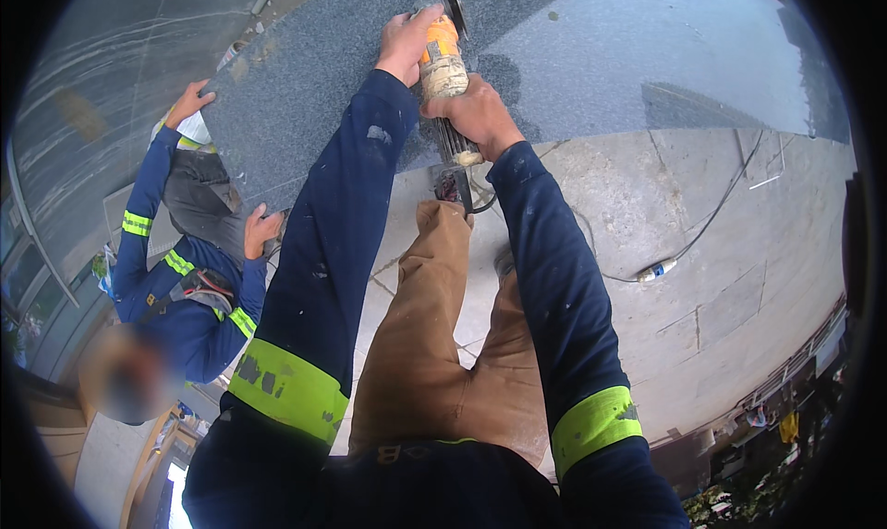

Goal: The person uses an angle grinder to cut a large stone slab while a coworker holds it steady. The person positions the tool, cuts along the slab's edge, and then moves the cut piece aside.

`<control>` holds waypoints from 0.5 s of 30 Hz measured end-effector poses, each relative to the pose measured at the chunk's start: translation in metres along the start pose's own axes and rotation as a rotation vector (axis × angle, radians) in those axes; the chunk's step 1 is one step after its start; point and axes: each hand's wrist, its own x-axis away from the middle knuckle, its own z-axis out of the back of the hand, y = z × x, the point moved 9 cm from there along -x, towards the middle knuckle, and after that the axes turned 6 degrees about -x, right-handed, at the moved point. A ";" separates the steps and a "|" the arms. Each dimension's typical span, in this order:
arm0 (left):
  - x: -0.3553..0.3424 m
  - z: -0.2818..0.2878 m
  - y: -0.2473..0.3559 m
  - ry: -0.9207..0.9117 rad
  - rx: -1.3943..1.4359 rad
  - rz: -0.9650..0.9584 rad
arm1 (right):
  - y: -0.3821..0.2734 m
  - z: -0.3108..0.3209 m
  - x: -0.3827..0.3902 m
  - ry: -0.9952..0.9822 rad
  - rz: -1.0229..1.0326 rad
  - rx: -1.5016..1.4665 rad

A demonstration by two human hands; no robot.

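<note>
At 12 o'clock, the angle grinder (445, 69) is at the grey slab (305, 95); whether its disc (456, 8) touches the stone, I cannot tell. The left hand (407, 47) grasps its orange front part, and the right hand (479, 115) is closed around the body behind. At 9 o'clock, a co-worker (194, 275) has 2 hands on the slab's edge. At 3 o'clock, a cable connector (657, 270) lies on the floor (610, 344).

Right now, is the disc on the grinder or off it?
On: the dark disc sits at the far end of the grinder, near the left hand.
</note>
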 end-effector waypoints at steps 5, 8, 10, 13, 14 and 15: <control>-0.011 0.000 0.009 -0.047 -0.003 -0.003 | -0.003 -0.002 -0.015 0.013 -0.002 0.030; -0.006 0.001 0.002 -0.057 0.061 0.025 | -0.002 -0.002 -0.009 0.039 0.024 0.035; 0.001 0.001 -0.001 -0.041 0.033 0.035 | 0.001 -0.002 0.000 0.034 0.013 0.029; 0.017 -0.003 -0.005 -0.022 0.011 0.052 | 0.004 -0.001 0.013 -0.001 -0.034 0.013; 0.020 -0.004 -0.006 -0.019 0.015 0.057 | 0.006 0.000 0.017 -0.006 -0.032 0.004; 0.024 -0.006 -0.007 -0.017 0.019 0.063 | 0.007 0.000 0.021 -0.011 -0.030 -0.004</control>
